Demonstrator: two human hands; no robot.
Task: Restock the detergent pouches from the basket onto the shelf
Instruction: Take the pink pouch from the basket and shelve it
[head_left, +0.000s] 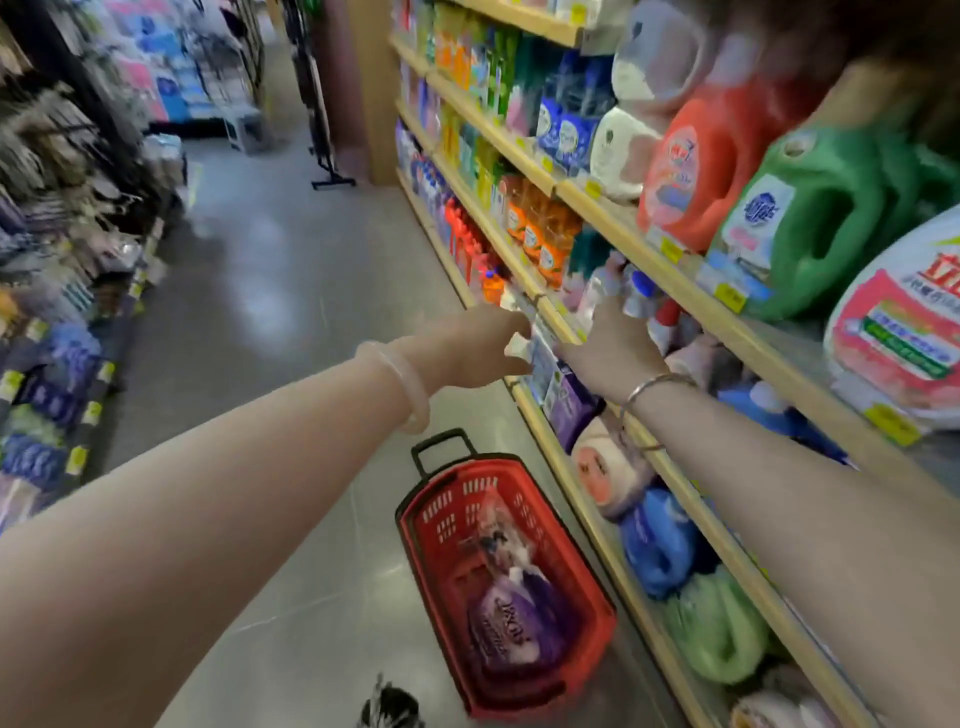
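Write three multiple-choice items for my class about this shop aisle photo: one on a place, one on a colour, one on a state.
1. Where does the red plastic basket stand?
A. on the floor beside the shelves
B. on a shelf
C. in a hand

2. What colour is the large jug with a moulded handle?
A. yellow
B. green
C. black

3. What is the left hand doing?
A. hanging idle
B. lifting the basket
C. holding a pale pouch at the shelf edge

Answers: A, it sits on grey floor below the arms; B, its body is green; C, its fingers curl round the pouch.
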